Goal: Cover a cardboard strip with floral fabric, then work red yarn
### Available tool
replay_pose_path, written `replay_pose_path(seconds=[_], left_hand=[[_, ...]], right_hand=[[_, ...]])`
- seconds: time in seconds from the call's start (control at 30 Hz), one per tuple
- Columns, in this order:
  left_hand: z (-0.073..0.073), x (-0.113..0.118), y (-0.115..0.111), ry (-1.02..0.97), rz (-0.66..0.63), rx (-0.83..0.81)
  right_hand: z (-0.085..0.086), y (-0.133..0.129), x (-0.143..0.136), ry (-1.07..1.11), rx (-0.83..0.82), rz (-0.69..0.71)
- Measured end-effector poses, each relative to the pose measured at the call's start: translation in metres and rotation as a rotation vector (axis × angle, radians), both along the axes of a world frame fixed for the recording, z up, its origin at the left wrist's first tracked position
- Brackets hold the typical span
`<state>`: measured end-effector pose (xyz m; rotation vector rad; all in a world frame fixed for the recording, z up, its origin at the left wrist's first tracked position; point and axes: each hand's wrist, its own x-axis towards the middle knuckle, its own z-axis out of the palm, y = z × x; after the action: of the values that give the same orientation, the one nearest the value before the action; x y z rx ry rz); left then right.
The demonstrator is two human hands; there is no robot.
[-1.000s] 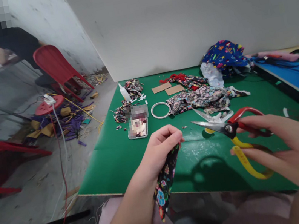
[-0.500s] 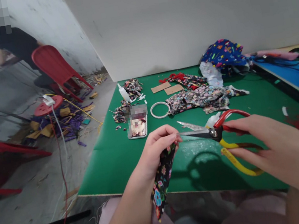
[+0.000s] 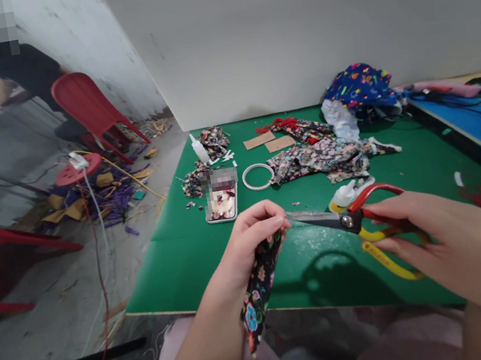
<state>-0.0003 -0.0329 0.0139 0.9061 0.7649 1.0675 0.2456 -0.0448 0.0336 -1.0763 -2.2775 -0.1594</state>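
At the green tabletop (image 3: 182, 269), L hand (image 3: 256, 234), nearer than the smartphone (image 3: 222, 202), pinches a floral fabric strip (image 3: 259, 289) by its top; R hand (image 3: 437, 227), R of smartphone, grips red/yellow scissors (image 3: 349, 221), blades together at that end. Prob. trimming; next snip needs L hand clear. Squeeze bottle (image 3: 200, 151) behind smartphone, yellow-based bottle (image 3: 341, 197) R of it: contents unclear.

room left of phone (image 3: 224, 200), scissors (image 3: 348, 221) barring right

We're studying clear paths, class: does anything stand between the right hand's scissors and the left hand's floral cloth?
Only the fingertips of the left hand, which pinch the floral cloth by the tips of the scissors; nothing else visible stands between.
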Motion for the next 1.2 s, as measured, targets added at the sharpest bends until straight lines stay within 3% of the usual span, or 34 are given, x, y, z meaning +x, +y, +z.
replay_pose_path(seconds=[0.3,0.63,1.2], left_hand=[[0.001,0.002,0.0,-0.069,0.002,-0.019],[-0.005,0.006,0.009,-0.084,0.137,-0.063],[-0.005,0.005,0.006,-0.096,0.146,-0.078]], right_hand=[[0.001,-0.003,0.0,0.04,-0.074,-0.142],[0.001,-0.004,-0.008,0.066,-0.287,-0.143],[-0.011,0.003,-0.01,-0.035,-0.079,-0.072]])
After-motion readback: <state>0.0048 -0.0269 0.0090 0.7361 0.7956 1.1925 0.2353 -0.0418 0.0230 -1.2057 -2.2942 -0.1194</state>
